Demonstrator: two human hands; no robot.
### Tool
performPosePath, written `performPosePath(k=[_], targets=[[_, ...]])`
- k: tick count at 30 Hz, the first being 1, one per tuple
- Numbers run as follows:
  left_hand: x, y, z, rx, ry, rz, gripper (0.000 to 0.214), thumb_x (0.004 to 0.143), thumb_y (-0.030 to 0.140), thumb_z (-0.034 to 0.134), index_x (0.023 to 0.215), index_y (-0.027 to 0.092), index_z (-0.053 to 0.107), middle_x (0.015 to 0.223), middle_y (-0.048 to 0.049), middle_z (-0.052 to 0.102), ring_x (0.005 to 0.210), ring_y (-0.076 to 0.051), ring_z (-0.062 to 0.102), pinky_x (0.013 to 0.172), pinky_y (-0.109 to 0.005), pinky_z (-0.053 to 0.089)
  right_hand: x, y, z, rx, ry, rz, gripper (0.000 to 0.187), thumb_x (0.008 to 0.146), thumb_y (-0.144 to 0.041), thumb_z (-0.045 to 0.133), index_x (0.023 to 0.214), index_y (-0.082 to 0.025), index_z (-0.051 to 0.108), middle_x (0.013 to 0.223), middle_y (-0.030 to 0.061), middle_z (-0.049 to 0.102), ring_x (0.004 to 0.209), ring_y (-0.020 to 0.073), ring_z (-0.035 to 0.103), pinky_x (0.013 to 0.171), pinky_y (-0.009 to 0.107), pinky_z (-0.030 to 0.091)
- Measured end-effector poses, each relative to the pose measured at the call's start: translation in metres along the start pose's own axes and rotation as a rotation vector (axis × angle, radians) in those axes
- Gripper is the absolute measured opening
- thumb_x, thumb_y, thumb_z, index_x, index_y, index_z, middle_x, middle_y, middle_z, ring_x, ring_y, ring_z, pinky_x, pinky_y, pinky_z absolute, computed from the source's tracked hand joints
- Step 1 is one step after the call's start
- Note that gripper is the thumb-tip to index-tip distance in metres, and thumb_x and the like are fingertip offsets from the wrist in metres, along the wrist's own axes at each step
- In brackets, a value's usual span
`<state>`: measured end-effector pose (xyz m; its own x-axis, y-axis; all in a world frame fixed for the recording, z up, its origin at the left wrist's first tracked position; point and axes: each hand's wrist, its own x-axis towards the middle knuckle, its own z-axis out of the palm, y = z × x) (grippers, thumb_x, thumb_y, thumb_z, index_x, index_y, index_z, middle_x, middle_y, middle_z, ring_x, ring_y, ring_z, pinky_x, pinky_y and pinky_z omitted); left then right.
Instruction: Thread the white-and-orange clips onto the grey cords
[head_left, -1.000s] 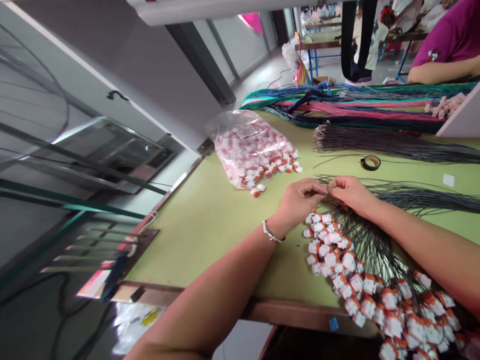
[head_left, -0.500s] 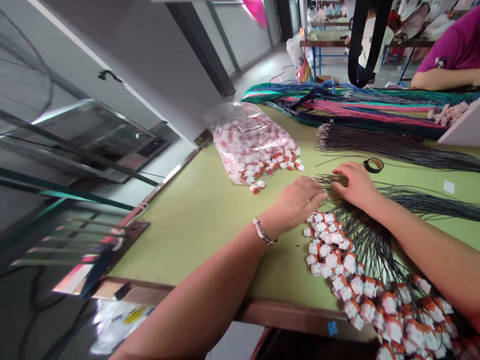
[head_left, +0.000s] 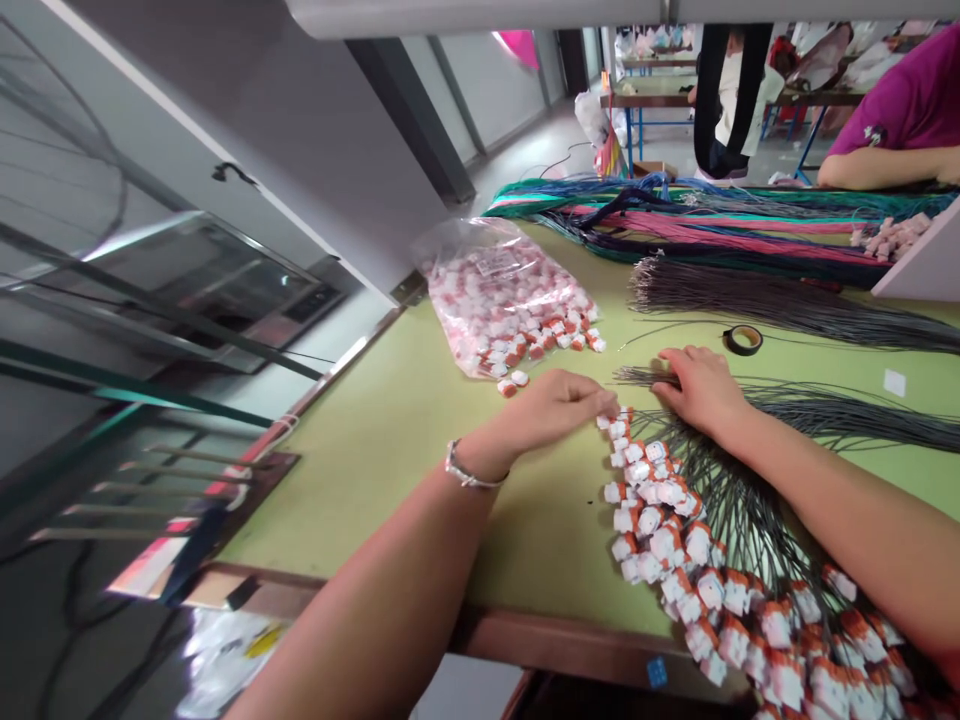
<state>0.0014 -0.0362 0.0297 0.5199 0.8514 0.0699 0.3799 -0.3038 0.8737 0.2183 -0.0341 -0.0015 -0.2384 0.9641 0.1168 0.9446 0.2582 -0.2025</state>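
Observation:
My left hand (head_left: 562,408) is closed in a pinch, its fingertips on a small white-and-orange connector (head_left: 604,423) at the upper end of a curved row. Many more such connectors (head_left: 666,545), fixed to dark wires (head_left: 750,500), curve down toward the table's front edge. My right hand (head_left: 701,385) lies over a bundle of thin dark wires (head_left: 832,408), thumb and fingers closed about it near the tips. Bare wire ends (head_left: 626,375) stick out to the left of its fingers. The palm side of my right hand is hidden.
A clear plastic bag (head_left: 502,290) spills loose connectors (head_left: 589,340) beyond my left hand. Black tape (head_left: 743,340) lies behind my right hand, before another dark wire bundle (head_left: 750,290). Coloured wires (head_left: 675,215) lie at the back. A person's purple sleeve (head_left: 900,110) shows far right.
My left hand has moved left and slightly down, away from my right hand, and now pinches at the row's upper end, where more connectors show. My right hand has stayed at the wire bundle.

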Motion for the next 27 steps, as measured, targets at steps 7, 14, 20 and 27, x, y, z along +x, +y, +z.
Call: performPosePath(k=[7, 14, 20, 27], targets=[[0.006, -0.01, 0.008, 0.091, -0.001, -0.207, 0.028, 0.08, 0.034, 0.054, 0.062, 0.017, 0.067, 0.057, -0.0035, 0.065, 0.05, -0.013, 0.056, 0.049, -0.023, 0.042, 0.007, -0.001, 0.0, -0.013, -0.018, 0.036, 0.018, 0.087, -0.026, 0.047, 0.082, -0.015, 0.061, 0.092, 0.0155, 0.064, 0.091, 0.0274, 0.054, 0.078, 0.038, 0.038], [0.004, -0.008, 0.021, 0.239, -0.077, -0.03, 0.034, 0.08, 0.034, 0.049, 0.053, 0.014, 0.055, 0.052, 0.0008, 0.051, 0.05, -0.009, 0.039, 0.049, -0.021, 0.03, 0.012, 0.024, -0.029, 0.776, 0.153, 0.206, 0.021, 0.085, -0.04, 0.044, 0.077, -0.021, 0.047, 0.06, -0.0017, 0.055, 0.057, 0.0133, 0.051, 0.061, 0.027, 0.041], [0.002, 0.002, 0.022, 0.244, -0.175, -0.05, 0.026, 0.076, 0.024, 0.044, 0.051, 0.014, 0.047, 0.05, 0.0035, 0.036, 0.05, -0.008, 0.031, 0.05, -0.023, 0.025, 0.011, 0.016, -0.034, 0.58, -0.052, 0.13, 0.025, 0.075, -0.038, 0.058, 0.091, -0.018, 0.057, 0.062, -0.0042, 0.05, 0.055, 0.0113, 0.044, 0.056, 0.025, 0.033], [-0.002, 0.007, 0.016, 0.232, -0.244, 0.027, 0.024, 0.075, 0.022, 0.046, 0.052, 0.014, 0.051, 0.051, 0.003, 0.041, 0.052, -0.009, 0.036, 0.053, -0.022, 0.029, 0.006, -0.007, -0.017, 0.029, -0.227, -0.061, 0.011, 0.081, -0.024, 0.056, 0.075, -0.017, 0.061, 0.082, 0.0078, 0.058, 0.077, 0.0183, 0.051, 0.068, 0.029, 0.034]])
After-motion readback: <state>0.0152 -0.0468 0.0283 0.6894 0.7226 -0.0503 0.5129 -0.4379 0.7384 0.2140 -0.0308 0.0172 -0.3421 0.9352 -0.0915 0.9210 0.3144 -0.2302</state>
